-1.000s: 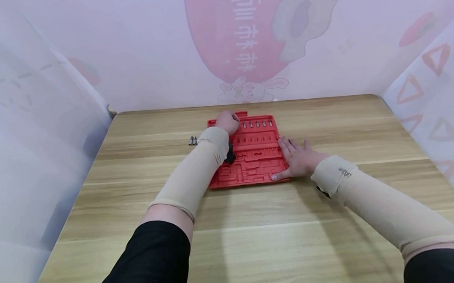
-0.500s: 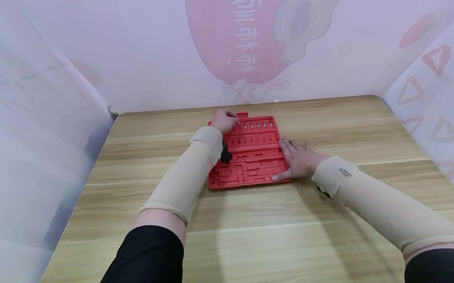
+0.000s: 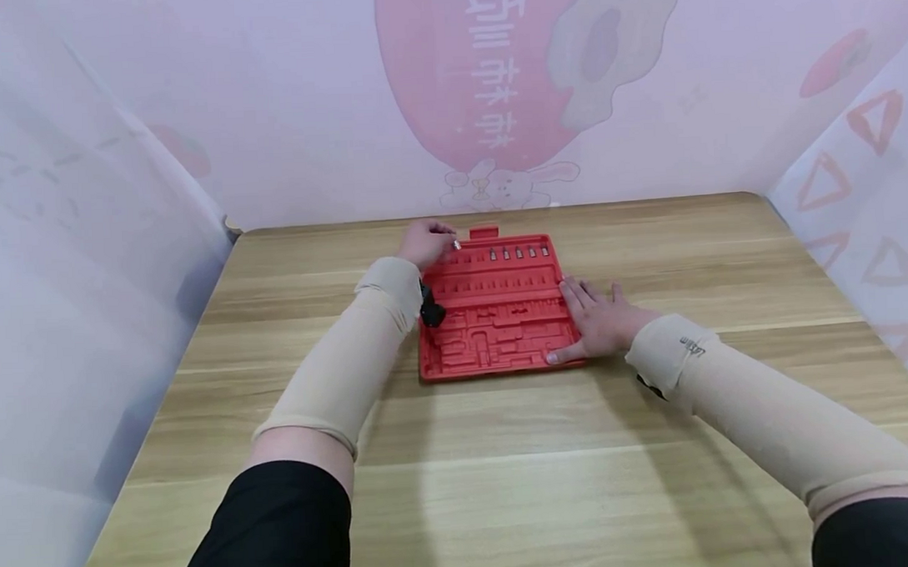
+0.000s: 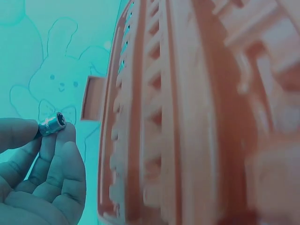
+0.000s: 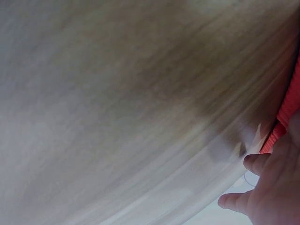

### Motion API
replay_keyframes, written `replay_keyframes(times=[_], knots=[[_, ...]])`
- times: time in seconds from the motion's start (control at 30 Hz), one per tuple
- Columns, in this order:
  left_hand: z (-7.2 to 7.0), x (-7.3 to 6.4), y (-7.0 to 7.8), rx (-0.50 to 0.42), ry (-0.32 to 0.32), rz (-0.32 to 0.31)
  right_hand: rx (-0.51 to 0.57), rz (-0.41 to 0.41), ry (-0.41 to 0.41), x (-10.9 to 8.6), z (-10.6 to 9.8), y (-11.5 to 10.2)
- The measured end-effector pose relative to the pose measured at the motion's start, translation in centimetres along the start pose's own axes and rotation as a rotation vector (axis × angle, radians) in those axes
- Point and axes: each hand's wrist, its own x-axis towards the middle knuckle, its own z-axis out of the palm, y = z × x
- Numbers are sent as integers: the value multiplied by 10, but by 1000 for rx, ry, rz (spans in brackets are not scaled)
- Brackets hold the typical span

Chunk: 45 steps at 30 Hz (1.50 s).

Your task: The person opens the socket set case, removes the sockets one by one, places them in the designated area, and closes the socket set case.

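Note:
At the upper left corner of the red tool case, my left hand pinches a small silver socket between thumb and fingertips. The left wrist view shows the socket's open end, clear of the case's slots. My right hand rests spread along the case's right side, its thumb lying over the lower right corner. In the right wrist view only part of that hand shows beside the red edge. Several silver sockets stand in the top row of slots, toward the right.
The case lies flat on a wooden table, with its red tab at the far side. A printed pink and white backdrop stands behind the table and at both sides. A black wrist camera overhangs the case's left edge.
My left hand has moved left and drawn back from the top row, with the socket now visible in its fingers. The left sleeve now covers the loose sockets seen earlier. My right hand stays put.

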Motion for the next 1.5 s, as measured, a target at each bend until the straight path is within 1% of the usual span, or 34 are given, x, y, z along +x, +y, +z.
replay_keyframes(times=[0.07, 0.27, 0.47, 0.6, 0.77, 0.93, 1.07, 1.23, 1.3, 1.5], knots=[[-4, 1, -2, 8, 5, -6, 4, 1, -5, -1, -1, 0], [-13, 2, -6, -10, 8, -31, 3, 6, -4, -4, -3, -1], [-20, 5, -11, 18, 10, -56, 9, 2, -11, -4, -3, -3], [-27, 4, -12, -4, -1, -65, 9, 0, -6, -2, -4, -3], [-40, 2, -16, -38, -14, -86, -3, 7, -1, 0, -4, -1], [-52, -2, -22, -34, -14, -107, -2, 4, 5, 1, -4, -1], [-62, -5, -28, -26, -14, -110, -2, 1, 3, 2, -2, -1], [-75, -3, -39, -27, 0, -105, 4, 0, 3, 1, -1, 0], [-81, -3, -43, -6, 4, -103, 11, -5, 8, 1, 0, 0], [-94, -5, -50, 70, 22, -125, 13, -6, 8, 1, 0, 1]])
